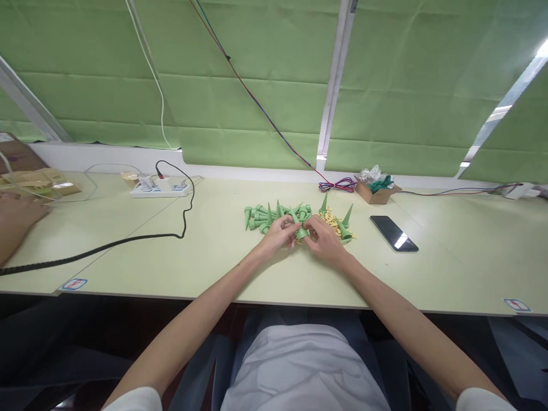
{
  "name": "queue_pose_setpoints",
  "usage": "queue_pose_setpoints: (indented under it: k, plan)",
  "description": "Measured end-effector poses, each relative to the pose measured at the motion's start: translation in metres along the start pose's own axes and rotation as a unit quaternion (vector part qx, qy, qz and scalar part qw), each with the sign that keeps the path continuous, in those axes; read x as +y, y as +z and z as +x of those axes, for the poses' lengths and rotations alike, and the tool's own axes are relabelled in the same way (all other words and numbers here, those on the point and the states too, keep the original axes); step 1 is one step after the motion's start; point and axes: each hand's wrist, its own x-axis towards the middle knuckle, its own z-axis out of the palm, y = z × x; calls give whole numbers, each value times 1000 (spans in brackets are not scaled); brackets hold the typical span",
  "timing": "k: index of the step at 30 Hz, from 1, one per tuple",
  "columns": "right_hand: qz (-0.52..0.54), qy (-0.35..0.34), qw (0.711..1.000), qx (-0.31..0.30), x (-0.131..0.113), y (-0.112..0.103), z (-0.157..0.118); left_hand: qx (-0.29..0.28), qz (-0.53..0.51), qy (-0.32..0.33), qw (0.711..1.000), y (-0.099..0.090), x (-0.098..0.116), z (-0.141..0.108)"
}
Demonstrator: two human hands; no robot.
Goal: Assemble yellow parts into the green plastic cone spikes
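My left hand and my right hand meet over the pale table. Between their fingertips they hold a green cone-shaped piece, its wider end toward me. Behind and to the left lies a pile of green cone pieces, some upright and some on their sides. Just right of my hands is a heap of small yellow pieces, partly hidden by my right hand. More green cones stand in and beside that heap, one of them an upright cone.
A black phone lies to the right. Behind it sits a small cardboard box with plastic wrap and green material. Coiled wires, a power strip and a black cable are on the table. Another person's hand rests far left.
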Motion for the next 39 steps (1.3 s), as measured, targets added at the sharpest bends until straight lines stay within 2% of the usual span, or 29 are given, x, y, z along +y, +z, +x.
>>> queue_pose_setpoints:
  k: [3, 6, 9, 12, 17, 25, 39]
  plan:
    - [9, 13, 1000, -6, 0, -2, 2, 27, 25, 23, 999, 0, -1, 0]
    - [18, 22, 1000, -7, 2, -2, 3, 75, 65, 77, 992, 1, 0, -1]
    - [23, 31, 999, -12, 4, 0, 2, 134, 137, 146, 971, 2, 0, -1]
    - [-1, 28, 998, -49, 4, 1, 2, 164, 197, 178, 950, 2, 0, -2]
    - [-74, -16, 990, -118, 0, 1, 0, 176, 229, 171, 942, 1, -1, -1]
    - [-138, -101, 972, -164, -8, 3, 0, 191, 225, 147, 944, 0, -3, 0]
    - [-125, -100, 971, -180, -11, 7, -1, 203, 197, 126, 951, -3, -9, 3]
